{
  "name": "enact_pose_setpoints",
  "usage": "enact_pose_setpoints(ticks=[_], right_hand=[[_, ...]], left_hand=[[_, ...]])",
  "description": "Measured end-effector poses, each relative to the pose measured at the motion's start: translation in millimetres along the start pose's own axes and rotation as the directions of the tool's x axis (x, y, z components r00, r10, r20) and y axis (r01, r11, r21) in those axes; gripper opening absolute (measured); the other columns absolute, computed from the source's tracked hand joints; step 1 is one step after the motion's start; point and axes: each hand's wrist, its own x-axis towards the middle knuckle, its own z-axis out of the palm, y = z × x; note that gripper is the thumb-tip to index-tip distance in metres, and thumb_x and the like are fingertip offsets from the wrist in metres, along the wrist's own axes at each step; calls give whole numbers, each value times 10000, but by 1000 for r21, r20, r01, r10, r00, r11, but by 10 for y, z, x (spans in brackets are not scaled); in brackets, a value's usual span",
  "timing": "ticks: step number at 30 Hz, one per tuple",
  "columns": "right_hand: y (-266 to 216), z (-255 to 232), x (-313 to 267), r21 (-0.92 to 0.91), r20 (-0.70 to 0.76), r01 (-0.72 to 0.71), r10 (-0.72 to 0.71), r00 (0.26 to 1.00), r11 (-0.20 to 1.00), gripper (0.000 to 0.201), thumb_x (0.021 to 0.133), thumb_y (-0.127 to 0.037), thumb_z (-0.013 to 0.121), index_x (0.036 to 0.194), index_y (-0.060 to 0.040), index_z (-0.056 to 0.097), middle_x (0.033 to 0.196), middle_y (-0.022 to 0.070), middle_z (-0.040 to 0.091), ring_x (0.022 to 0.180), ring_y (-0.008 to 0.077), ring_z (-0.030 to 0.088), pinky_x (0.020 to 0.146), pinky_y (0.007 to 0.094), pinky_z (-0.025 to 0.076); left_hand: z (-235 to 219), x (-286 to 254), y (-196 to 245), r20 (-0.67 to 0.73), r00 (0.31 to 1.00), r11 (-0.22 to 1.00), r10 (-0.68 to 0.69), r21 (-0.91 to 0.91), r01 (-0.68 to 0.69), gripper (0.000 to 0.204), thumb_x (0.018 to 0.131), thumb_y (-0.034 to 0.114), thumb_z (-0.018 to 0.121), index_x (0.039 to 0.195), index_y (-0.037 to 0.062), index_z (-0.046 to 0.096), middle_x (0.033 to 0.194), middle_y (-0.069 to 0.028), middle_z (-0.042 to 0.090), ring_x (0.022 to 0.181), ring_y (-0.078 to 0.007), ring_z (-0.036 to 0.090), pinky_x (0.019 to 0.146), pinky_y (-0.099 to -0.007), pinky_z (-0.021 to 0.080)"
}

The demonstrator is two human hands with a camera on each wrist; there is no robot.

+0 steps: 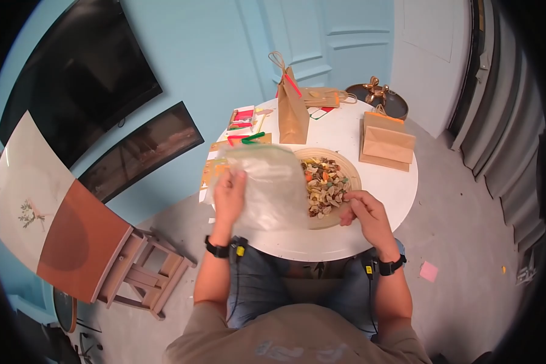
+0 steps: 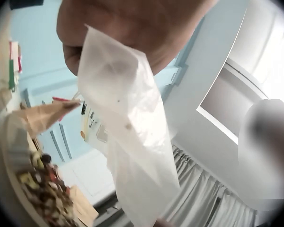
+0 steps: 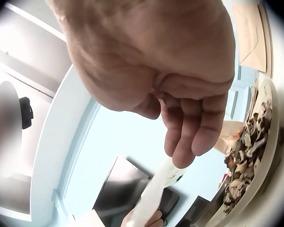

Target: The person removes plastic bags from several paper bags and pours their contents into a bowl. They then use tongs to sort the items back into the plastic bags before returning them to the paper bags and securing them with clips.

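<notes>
My left hand (image 1: 229,197) grips a translucent whitish plastic bag (image 1: 270,188) by its left side, holding it up over the table. The bag hangs limp and overlaps the left part of a round tan tray (image 1: 354,173). On that tray lies a heap of dried potpourri-like pieces (image 1: 327,191), brown, yellow and orange. Close by the tray's right front edge is my right hand (image 1: 370,219); its fingers (image 3: 182,137) hang loosely curled, with nothing seen in them. In the left wrist view, crumpled bag film (image 2: 128,118) drops from below the left hand.
An upright brown paper bag (image 1: 293,118) stands behind the tray, and another paper bag (image 1: 387,142) is at the right. Flat paper bags (image 1: 321,97) lie at the back. Red and green items (image 1: 246,138) sit at the left of the white round table (image 1: 285,242).
</notes>
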Motion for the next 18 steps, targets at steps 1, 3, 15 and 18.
enact_pose_setpoints(ticks=[1,3,15,18], right_hand=[[-24,-61,-38,-19,-8,-4,4,1000,1000,263,1187,-102,542,1369,43,663,917,90,760,805,158,734,736,303,581],[-71,-163,-123,-55,-26,-15,14,1000,998,249,1176,-84,560,1359,48,665,913,86,757,786,152,729,724,298,581],[11,-315,-263,-69,2,-92,93,996,993,192,1161,-61,597,1306,36,677,929,71,755,774,133,715,735,293,598],[16,-303,-249,-67,16,-96,97,995,993,190,1160,-59,600,1306,34,678,941,66,754,789,126,714,747,288,601]], left_hand=[[-155,257,-129,30,998,997,61,35,-62,365,1133,256,725,880,33,585,785,44,502,751,-74,424,630,-318,377],[-488,754,-395,81,993,986,83,139,-93,364,1130,257,721,885,14,608,797,17,532,748,-88,445,639,-327,398],[-899,1385,-1217,244,926,368,-287,921,-128,812,993,507,806,1540,-48,581,1476,-414,642,1329,-523,674,1101,-569,565],[-703,1088,-1196,434,891,483,-134,814,-324,815,1010,554,764,1592,15,576,1608,-371,572,1475,-541,570,1205,-573,497]])
